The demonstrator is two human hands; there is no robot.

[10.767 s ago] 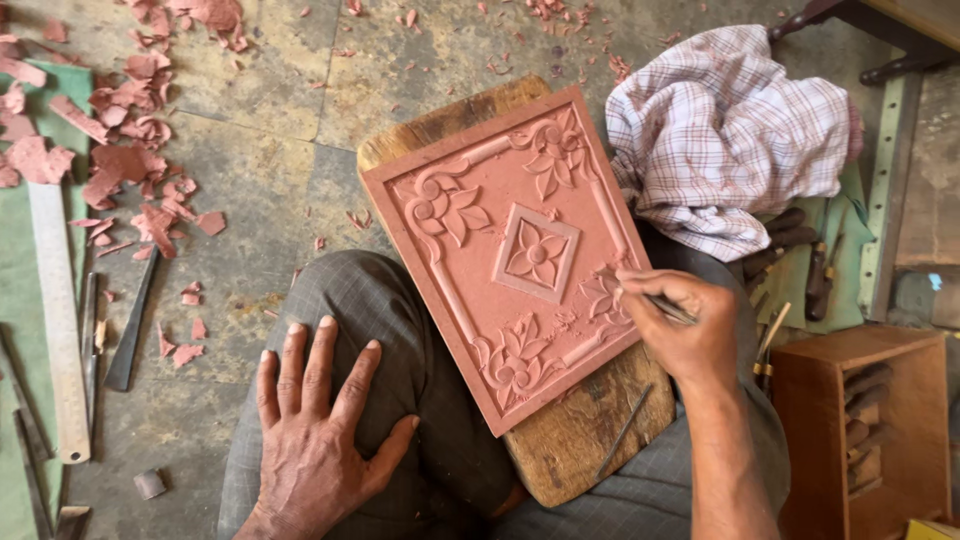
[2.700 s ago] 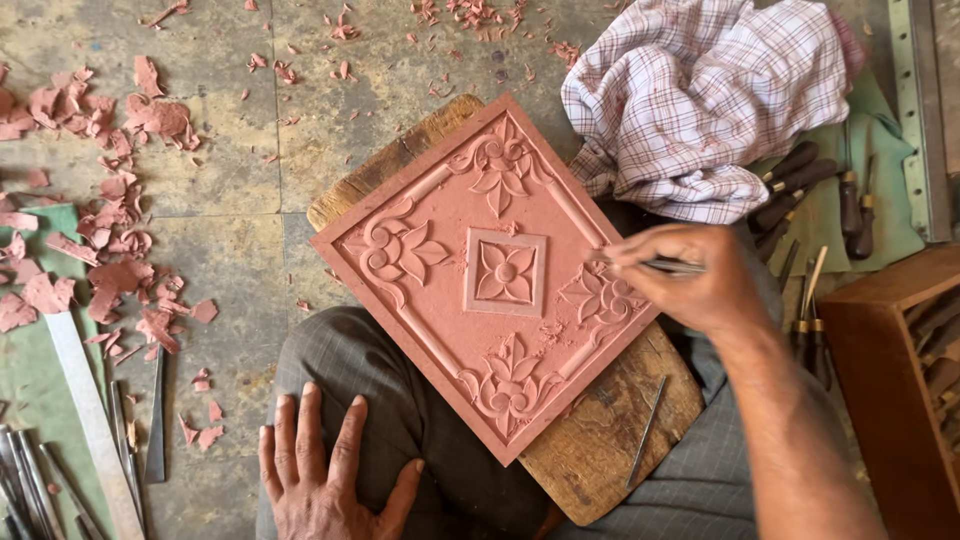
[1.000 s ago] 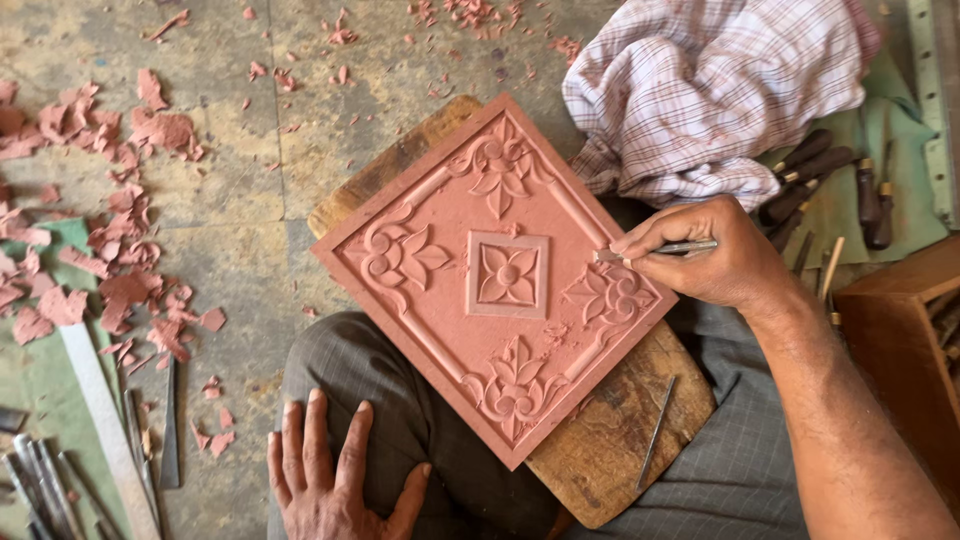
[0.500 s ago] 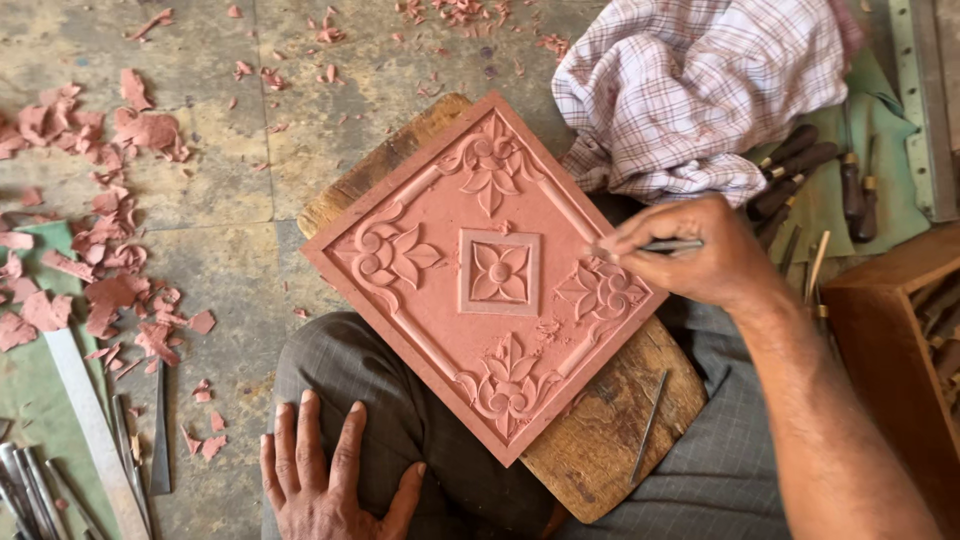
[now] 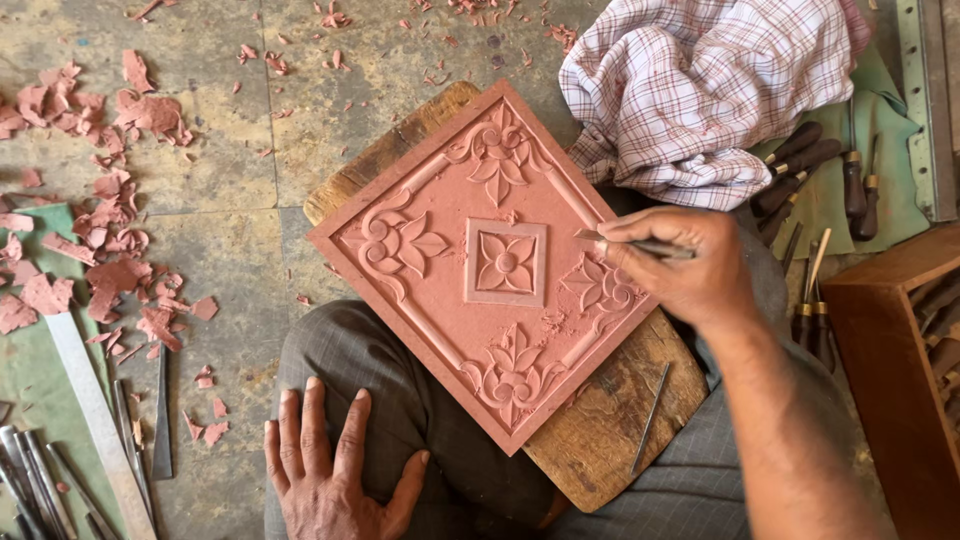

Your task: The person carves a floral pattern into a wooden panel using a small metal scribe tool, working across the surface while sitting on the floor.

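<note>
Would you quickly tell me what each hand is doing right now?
Left hand: open, flat on the knee, holding nothing.
Right hand: closed on a carving tool, tip at the clay tile.

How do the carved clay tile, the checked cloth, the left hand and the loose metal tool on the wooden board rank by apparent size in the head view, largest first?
1. Carved clay tile
2. Checked cloth
3. Left hand, partly cut off by the frame
4. Loose metal tool on the wooden board
</note>
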